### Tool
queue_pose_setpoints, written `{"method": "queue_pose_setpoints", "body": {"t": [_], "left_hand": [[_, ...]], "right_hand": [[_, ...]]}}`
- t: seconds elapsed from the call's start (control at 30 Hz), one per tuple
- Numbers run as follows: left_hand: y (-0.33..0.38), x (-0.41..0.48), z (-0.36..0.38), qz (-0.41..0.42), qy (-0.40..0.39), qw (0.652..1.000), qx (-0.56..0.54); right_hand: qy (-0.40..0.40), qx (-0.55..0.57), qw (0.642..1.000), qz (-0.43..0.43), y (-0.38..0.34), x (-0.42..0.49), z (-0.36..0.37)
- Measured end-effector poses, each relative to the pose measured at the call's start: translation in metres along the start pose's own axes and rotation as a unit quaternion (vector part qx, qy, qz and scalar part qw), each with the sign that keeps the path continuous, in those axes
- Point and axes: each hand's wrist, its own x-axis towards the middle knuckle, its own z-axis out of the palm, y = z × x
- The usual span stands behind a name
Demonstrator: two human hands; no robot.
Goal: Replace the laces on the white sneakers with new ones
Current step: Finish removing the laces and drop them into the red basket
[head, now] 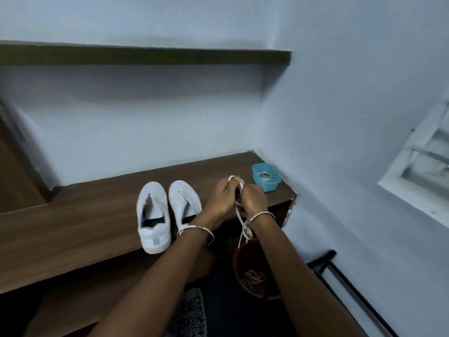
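- Reddish bin (252, 276), nearest, low below the desk edge: holds a tangle of pale cord, probably laces.
- White lace (246, 231): hangs slack from both hands, tail dangling just above the bin, upper part wound in loops. Old or new: cannot tell. Risk: slips free and drops into the tangle; snags on a bangle (261, 215) under a sharp pull.
- Left hand (222, 198): fingers curled, one loop of lace hooked over a fingertip.
- Right hand (252, 199): fingers curled, pinching the lace, pressed close against the left. Risk: knots tight under tension with crossed loops.
- White sneakers (155, 233): side by side on the desk (73, 229), just left of the hands, apparently unlaced. Risk: tips off under a stray forearm, given the left heel at the very edge.
- Blue tub (266, 188), farthest, near the wall corner: holds more pale laces. Risk: old and new mixed up, being alike in colour.
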Motion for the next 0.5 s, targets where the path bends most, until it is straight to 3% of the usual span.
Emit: {"method": "queue_pose_setpoints", "body": {"t": [0.23, 0.33, 0.5], "left_hand": [[-0.058, 0.034, 0.049, -0.096, -0.061, 0.984, 0.138], [-0.084, 0.048, 0.065, -0.156, -0.089, 0.976, 0.123], [-0.124, 0.067, 0.073, -0.18, -0.15, 0.957, 0.173]], "right_hand": [[0.126, -0.082, 0.988, 0.03, 0.052, 0.039, -0.067], [0.149, -0.08, 0.983, 0.065, 0.074, 0.066, -0.076], [0.157, -0.06, 0.978, 0.126, 0.102, 0.094, -0.078]]}}
